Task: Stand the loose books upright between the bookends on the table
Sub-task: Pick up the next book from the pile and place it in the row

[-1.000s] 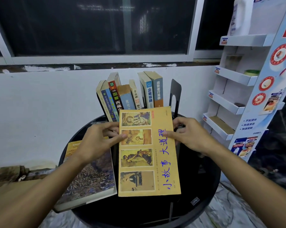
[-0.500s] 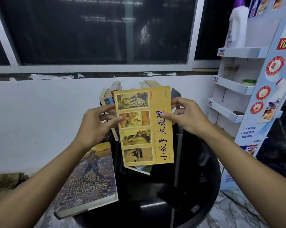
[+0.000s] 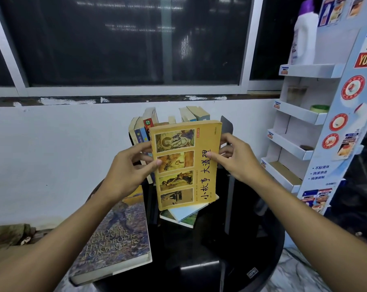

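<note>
Black and round, the desk [image 3: 262,260] carries a big writers' handbook [image 3: 115,234] lying flat at its near left edge, cover up. Above the middle, both hands grasp a yellow book [image 3: 184,165] clear of the surface. The left hand [image 3: 127,171] pinches its left edge and the right hand [image 3: 237,159] its right edge, thumbs on the front cover, fingers behind. The book's long axis runs nearly vertical, top leaning slightly right, cover facing the camera. Its lower edge hangs over a small stack of flat books [image 3: 184,216]; whether they touch I cannot tell. Behind it a row of upright books [image 3: 191,113] stands, with a black bookend [image 3: 226,125] at the right. Farther back are a white wall and dark window [image 3: 125,39]; a display rack [image 3: 294,144] stands at right.
</note>
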Tool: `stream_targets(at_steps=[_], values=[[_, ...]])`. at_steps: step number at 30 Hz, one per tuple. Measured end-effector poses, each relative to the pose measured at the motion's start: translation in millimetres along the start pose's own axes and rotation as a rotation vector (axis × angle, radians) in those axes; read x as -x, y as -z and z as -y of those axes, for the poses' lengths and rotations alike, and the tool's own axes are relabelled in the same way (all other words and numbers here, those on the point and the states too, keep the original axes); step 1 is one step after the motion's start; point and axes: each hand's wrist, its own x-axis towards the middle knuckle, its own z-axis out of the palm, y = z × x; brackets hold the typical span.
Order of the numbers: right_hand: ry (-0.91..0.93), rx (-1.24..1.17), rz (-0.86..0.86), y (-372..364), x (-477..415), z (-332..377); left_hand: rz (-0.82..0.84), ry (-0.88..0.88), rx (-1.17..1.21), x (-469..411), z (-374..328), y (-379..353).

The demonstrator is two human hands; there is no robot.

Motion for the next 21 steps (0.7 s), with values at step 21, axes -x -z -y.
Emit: stream_targets(at_steps=[21], values=[[0.048, 0.141, -0.053, -49.8, 39.3, 69.1, 0.371, 0.084, 0.068, 24.8, 16.3, -27.2]])
